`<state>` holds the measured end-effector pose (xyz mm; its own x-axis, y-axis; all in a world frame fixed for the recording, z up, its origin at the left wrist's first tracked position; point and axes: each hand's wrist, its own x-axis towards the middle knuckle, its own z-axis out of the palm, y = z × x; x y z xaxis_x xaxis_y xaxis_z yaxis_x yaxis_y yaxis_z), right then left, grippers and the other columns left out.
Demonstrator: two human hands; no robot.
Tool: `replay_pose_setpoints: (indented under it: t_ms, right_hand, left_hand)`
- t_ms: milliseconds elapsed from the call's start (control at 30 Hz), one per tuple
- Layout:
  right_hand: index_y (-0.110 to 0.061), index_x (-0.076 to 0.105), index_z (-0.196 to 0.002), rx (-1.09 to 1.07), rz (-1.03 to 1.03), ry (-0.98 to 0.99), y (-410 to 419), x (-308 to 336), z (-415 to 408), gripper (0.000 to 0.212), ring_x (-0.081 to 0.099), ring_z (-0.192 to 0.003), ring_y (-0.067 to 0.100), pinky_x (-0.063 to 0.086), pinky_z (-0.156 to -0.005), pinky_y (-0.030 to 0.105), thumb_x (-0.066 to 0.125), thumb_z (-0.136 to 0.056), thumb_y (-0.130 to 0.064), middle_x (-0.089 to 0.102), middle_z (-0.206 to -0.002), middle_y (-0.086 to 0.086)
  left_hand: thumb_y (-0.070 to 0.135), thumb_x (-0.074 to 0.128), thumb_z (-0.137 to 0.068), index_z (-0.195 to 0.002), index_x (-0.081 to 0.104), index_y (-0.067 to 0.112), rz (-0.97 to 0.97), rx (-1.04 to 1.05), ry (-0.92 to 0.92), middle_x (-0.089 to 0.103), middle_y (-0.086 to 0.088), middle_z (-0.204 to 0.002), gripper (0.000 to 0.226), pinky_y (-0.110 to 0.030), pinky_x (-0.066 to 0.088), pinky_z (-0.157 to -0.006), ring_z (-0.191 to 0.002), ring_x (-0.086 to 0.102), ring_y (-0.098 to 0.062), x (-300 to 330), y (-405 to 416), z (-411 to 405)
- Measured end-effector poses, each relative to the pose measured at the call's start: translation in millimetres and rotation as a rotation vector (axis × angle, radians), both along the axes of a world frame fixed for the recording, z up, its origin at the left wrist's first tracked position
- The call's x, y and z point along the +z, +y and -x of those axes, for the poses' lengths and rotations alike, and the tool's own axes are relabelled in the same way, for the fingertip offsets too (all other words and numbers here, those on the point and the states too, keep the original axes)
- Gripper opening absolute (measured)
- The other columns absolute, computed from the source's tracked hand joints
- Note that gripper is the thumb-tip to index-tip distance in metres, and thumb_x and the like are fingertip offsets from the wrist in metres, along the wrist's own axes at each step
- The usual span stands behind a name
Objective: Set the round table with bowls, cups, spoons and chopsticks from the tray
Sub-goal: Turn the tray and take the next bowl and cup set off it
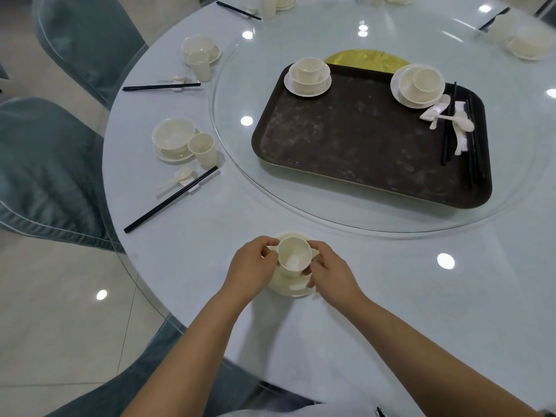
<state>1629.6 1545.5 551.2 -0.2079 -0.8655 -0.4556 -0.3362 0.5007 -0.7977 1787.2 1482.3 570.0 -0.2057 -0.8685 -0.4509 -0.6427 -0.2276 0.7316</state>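
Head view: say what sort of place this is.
Likely a restaurant banquet room: a round table with a glass turntable, matching place settings by covered chairs, and a serving tray.

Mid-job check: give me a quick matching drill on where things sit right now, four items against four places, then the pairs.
Items:
1. cup
2. tray
3. loose spoons
4. finished setting's chopsticks

Places:
A. on the glass turntable
B. on the tablecloth, left of the turntable
C. between the left hand and right hand, over the near plate
D. right end of the tray

Pairs: 1-C, 2-A, 3-D, 4-B
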Motion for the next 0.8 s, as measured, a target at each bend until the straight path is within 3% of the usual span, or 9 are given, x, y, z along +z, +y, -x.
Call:
replay_pose_setpoints:
  t_ms: [133,333,567,700,800]
  right_hand:
    - [-0.041,0.056,-0.106,-0.114,0.112,-0.159,1,17,7,0.035,0.063,-0.062,0.006,0.045,-0.053,0.013,0.042,-0.093,-0.011,0.067,-0.069,-0.01]
    - [-0.035,0.059,-0.112,-0.257,0.132,-0.208,2,28,40,0.041,0.062,-0.06,0.01,0.048,-0.053,0.017,0.037,-0.091,-0.007,0.07,-0.074,0.003]
    - [-0.026,0.06,-0.112,-0.376,0.01,-0.165,10,14,73,0.044,0.062,-0.056,0.013,0.049,-0.051,0.019,0.035,-0.087,0.001,0.068,-0.073,0.011]
    - [-0.023,0.059,-0.112,-0.403,-0.062,-0.201,12,5,81,0.043,0.062,-0.06,0.021,0.051,-0.054,0.022,0.035,-0.087,0.002,0.066,-0.076,0.014]
    - [-0.024,0.059,-0.113,-0.407,-0.09,-0.248,11,-1,81,0.043,0.062,-0.061,0.022,0.051,-0.057,0.027,0.035,-0.086,0.001,0.065,-0.077,0.014]
  left_hand:
    - [0.011,0.047,-0.086,-0.104,0.067,0.024,0.011,0.033,0.096,0.07,-0.002,-0.084,0.031,-0.04,0.054,-0.083,-0.082,0.065,-0.021,24,-7,10]
    - [0.013,0.046,-0.088,-0.108,0.064,0.033,0.029,-0.055,0.15,0.068,0.001,-0.084,0.034,-0.035,0.054,-0.078,-0.08,0.066,-0.018,33,-5,44]
    - [0.013,0.046,-0.089,-0.124,0.056,0.027,-0.099,-0.205,0.116,0.069,0.005,-0.085,0.039,-0.028,0.05,-0.072,-0.072,0.065,-0.011,11,-3,89]
    - [0.011,0.049,-0.087,-0.126,0.055,0.022,-0.148,-0.27,0.06,0.069,-0.001,-0.091,0.041,-0.04,0.053,-0.088,-0.088,0.066,-0.021,2,-5,101]
    - [0.012,0.051,-0.088,-0.127,0.055,0.021,-0.159,-0.278,0.027,0.064,0.004,-0.084,0.041,-0.039,0.053,-0.088,-0.091,0.065,-0.023,-5,-7,102]
